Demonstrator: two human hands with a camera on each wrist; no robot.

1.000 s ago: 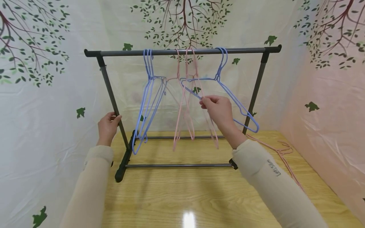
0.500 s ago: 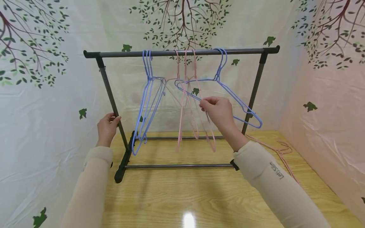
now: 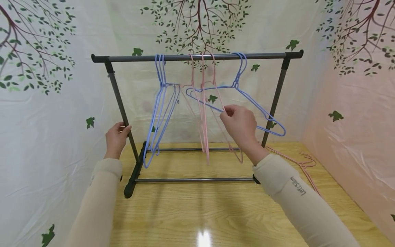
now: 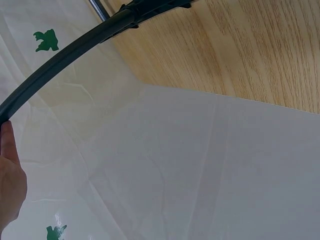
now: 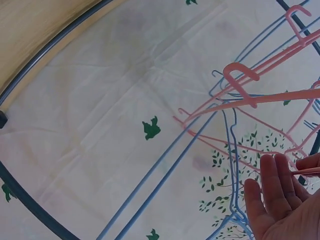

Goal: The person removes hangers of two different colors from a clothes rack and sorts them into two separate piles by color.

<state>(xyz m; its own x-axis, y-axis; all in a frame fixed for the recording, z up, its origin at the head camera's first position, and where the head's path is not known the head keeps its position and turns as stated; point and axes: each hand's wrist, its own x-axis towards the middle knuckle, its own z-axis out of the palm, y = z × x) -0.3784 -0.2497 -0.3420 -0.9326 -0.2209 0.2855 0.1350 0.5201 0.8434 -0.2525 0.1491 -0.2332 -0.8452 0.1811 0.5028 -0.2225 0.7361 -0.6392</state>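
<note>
My right hand (image 3: 239, 125) pinches the sloping arm of a pink hanger (image 3: 218, 93) between thumb and fingers. In the right wrist view, the pink wire (image 5: 309, 171) passes between the fingertips. That hanger and two other pink hangers (image 3: 192, 73) hook over the top bar (image 3: 129, 58) of a dark clothes rack. Two blue hangers (image 3: 237, 73) hang just right of them, their left ends crossing behind the pink ones. My left hand (image 3: 115, 140) holds the rack's left post (image 3: 118, 96), thumb in front; the left wrist view shows one finger on the post.
Several blue hangers (image 3: 160, 79) hang bunched at left. More pink hangers (image 3: 303, 163) lie on the wooden tabletop (image 3: 172, 212) at right. A lower crossbar (image 3: 191, 179) joins the rack's feet. Leaf-patterned sheeting (image 3: 77, 103) encloses the back and sides.
My right hand has moved slightly right with the pinched pink hanger, whose lower end swings right. The blue hangers at right have turned, their left ends drifting left. The left hand stays put.
</note>
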